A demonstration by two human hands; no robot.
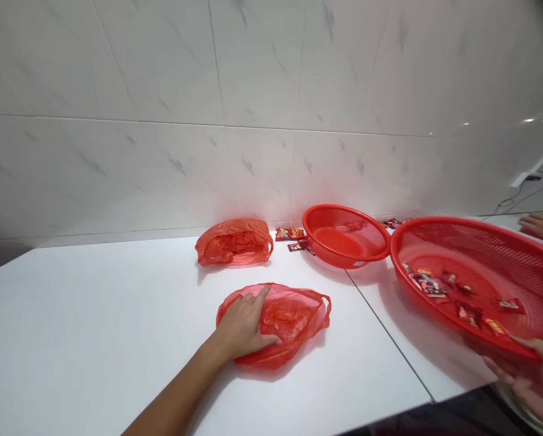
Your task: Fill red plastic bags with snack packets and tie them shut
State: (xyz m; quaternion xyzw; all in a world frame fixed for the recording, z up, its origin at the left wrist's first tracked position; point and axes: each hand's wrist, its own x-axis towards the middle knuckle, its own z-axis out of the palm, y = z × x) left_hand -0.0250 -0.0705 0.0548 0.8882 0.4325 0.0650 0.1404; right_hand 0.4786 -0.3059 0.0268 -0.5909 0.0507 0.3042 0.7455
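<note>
My left hand [248,324] rests on a red plastic bag [294,315] in the middle of the white table. Its fingers are spread, with the thumb apart, across the bag's wide mouth. At the lower right, my right hand [533,372] grips the near rim of a large red plastic basket [503,239], thumb over the rim and fingers underneath. The basket is tilted towards me. Several small wrapped snack packets [435,284] lie inside it. The bag's inside shows no packets.
A second red plastic bag [235,239] stands by the tiled wall. Beside it are several packets [289,234] and a smaller red basket [344,242], touching the large one. Another person's hand [542,227] shows at the right edge. A cable [521,194] hangs there. A seam crosses the table.
</note>
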